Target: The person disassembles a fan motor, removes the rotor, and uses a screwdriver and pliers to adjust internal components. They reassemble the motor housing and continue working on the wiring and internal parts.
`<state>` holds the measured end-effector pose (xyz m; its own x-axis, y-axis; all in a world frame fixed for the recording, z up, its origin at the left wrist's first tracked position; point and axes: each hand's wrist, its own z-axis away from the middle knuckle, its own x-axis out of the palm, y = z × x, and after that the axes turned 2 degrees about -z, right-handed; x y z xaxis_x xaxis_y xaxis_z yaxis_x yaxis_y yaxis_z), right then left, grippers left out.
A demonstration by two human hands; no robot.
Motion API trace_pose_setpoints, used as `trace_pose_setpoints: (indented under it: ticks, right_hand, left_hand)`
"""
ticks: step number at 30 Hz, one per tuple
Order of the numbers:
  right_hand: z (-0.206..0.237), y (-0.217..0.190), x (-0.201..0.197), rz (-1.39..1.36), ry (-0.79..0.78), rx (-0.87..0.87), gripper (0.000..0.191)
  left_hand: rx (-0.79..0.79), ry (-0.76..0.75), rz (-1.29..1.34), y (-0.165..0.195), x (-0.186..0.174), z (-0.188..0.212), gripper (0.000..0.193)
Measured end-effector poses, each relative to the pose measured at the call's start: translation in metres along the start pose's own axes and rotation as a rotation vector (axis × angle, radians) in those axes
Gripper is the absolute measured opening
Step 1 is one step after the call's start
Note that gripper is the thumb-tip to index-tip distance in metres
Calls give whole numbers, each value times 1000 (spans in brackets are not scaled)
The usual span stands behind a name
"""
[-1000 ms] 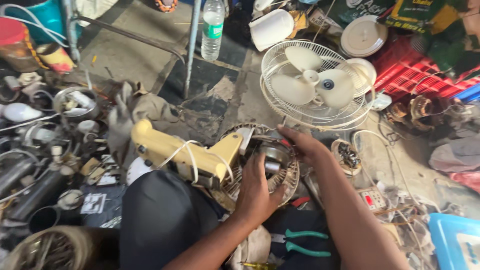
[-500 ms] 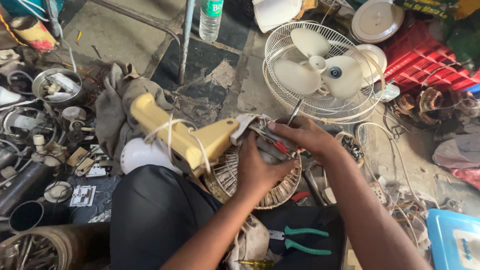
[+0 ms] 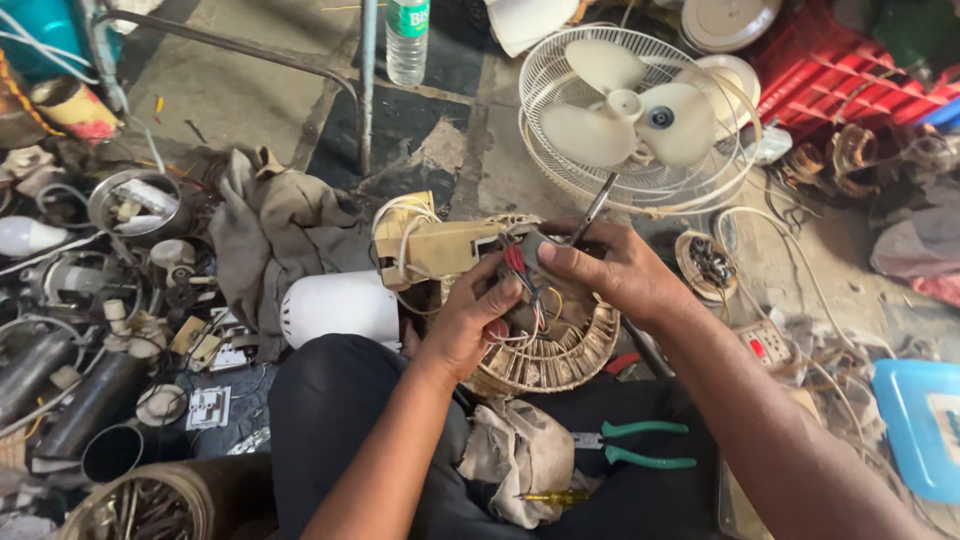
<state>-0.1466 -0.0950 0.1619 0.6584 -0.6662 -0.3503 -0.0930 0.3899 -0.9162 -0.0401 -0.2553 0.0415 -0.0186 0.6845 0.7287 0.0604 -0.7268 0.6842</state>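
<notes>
The person's two hands meet over one dismantled fan motor unit (image 3: 520, 320), a cream housing with a ribbed, slotted back cover that rests against the lap just in front of the dark-trousered knee (image 3: 350, 420). The left hand (image 3: 470, 320) grips the motor body from below and the near side, its fingers curled shut around the casing beside a bundle of thin red, yellow and white wires (image 3: 525, 290). The right hand (image 3: 610, 270) is closed on one slim metal tool (image 3: 592, 208) (a screwdriver or a probe, the tip is hidden), whose shaft sticks up and away from the fist towards the fan guard; the thumb presses down at the wires, so the two hands touch or nearly touch there. A white cord (image 3: 400, 225) loops over the cream neck of the unit. Just beyond stands one white fan (image 3: 630, 120) with three blades inside a round wire grille. One white domed cover (image 3: 340, 305) lies just left of the motor, beside a crumpled grey rag (image 3: 270, 230). On the lap lie one pair of green-handled pliers (image 3: 640, 445), a second rag (image 3: 520, 455) and one small yellow-handled screwdriver (image 3: 550, 496). One clear plastic bottle (image 3: 407, 40) stands at the top, one red crate (image 3: 850, 70) sits at upper right and one blue box (image 3: 920, 420) lies at the right edge.
</notes>
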Motion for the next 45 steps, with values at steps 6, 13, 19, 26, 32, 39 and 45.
trace_pose_setpoints:
  ticks: [6,13,19,26,32,39,45]
  right_hand:
    - [-4,-1,10,-37,63,-47,70]
    - [-8,-8,15,-29,147,15,68]
    - [-10,-14,15,-104,126,-4,67]
    - [-4,-17,27,-71,165,-20,67]
    - [1,-22,31,-21,137,-49,70]
    - [1,-23,-18,-180,322,31,83]
    - [-31,-82,-116,-49,269,-451,101]
  left_hand:
    - [5,32,-107,3,-13,-4,77]
    - [53,1,-209,14,-7,2,87]
    - [58,-25,-231,30,0,4,88]
    - [132,-16,-123,33,0,14,84]
    - [140,-7,-133,36,-4,21,77]
    - [150,-43,19,32,-14,31,69]
    - [110,-45,59,23,-10,29,67]
